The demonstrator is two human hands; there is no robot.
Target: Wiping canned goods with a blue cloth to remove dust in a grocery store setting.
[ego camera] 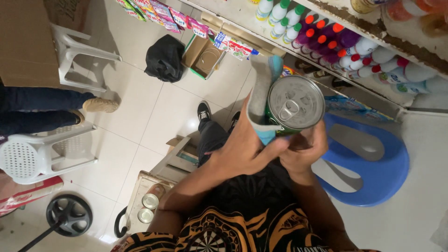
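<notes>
At the centre of the frame, a green can [295, 103] with a silver pull-tab lid is gripped from below by the right hand [302, 150]. A grey-blue cloth [262, 88] is pressed against its side by the left hand [242, 147], fingers curled.

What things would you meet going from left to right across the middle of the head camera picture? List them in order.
White plastic chair → left hand holding a cloth → tin can → right hand → blue plastic stool.
</notes>
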